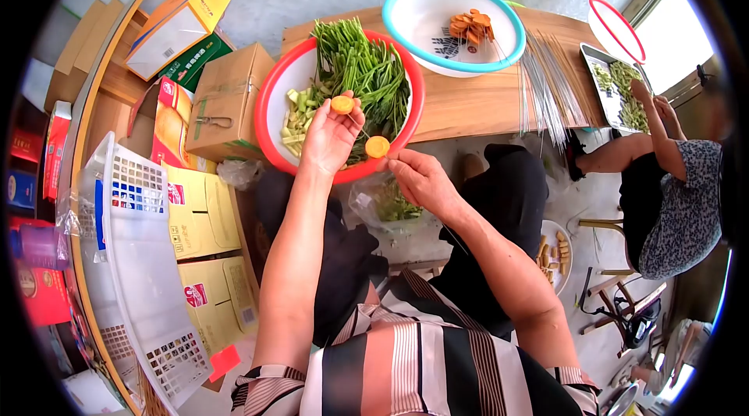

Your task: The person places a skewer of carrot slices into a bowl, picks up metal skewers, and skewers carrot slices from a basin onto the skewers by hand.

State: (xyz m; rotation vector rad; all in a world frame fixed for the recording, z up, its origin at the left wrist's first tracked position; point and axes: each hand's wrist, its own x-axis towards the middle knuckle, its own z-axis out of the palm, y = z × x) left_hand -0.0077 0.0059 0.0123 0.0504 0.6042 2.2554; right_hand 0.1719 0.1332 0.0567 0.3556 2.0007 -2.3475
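Over the red-rimmed basin (417, 104), my left hand (331, 139) is turned palm up, its fingers curled around a round orange slice (342, 104) that looks like carrot. My right hand (425, 182) pinches at the edge of a second carrot slice (378, 147), just right of the left hand. A thin line, perhaps a skewer, runs near the two slices; its ends are hard to make out. Long green stems with leaves (359, 57) fill much of the basin, and pale green cut pieces (296, 119) lie at its left side.
On the wooden table (460, 115) stand a blue-rimmed basin (406, 33) with orange slices (472, 27), many thin metal skewers (550, 84) and a metal tray (593, 65) of greens. Another person (679, 182) sits at right. Cardboard boxes (226, 100) and a white plastic basket (144, 268) flank my left.
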